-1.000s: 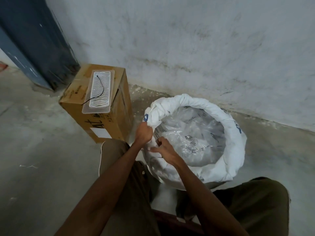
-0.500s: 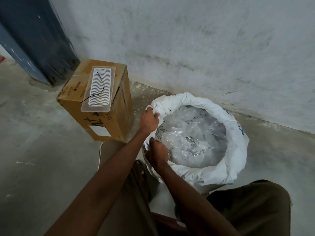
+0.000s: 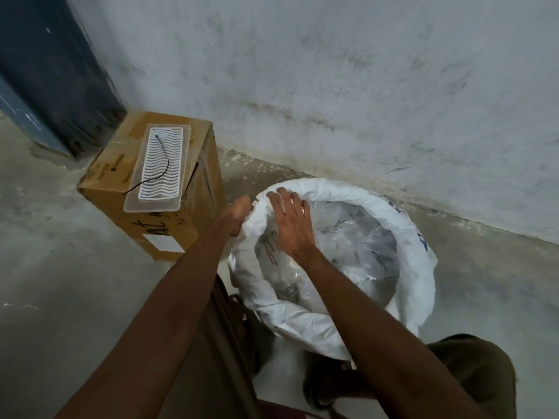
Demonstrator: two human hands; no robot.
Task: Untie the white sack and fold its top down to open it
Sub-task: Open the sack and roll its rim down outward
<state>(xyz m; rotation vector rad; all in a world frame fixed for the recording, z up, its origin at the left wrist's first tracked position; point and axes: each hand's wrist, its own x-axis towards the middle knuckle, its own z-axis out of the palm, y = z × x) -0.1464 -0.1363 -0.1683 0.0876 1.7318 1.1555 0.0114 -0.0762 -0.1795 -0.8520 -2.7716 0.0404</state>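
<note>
The white sack (image 3: 402, 237) stands on the floor between my knees, its mouth wide and its top rolled down into a thick rim. Clear plastic packets (image 3: 357, 255) fill the inside. My left hand (image 3: 239, 214) grips the rolled rim from outside at the sack's left edge. My right hand (image 3: 292, 226) lies flat with fingers spread against the inner side of that same part of the rim, fingertips on top of the roll.
A cardboard box (image 3: 169, 225) stands left of the sack, with a clear plastic tray (image 3: 160, 170) and a thin black wire on top. A stained wall (image 3: 332, 86) runs close behind. A dark blue door frame (image 3: 51, 71) is at far left. My knees flank the sack.
My right hand has come up from the near rim and opened flat against the upper left rim. My left hand stays on the rim's left edge. The view has shifted slightly.
</note>
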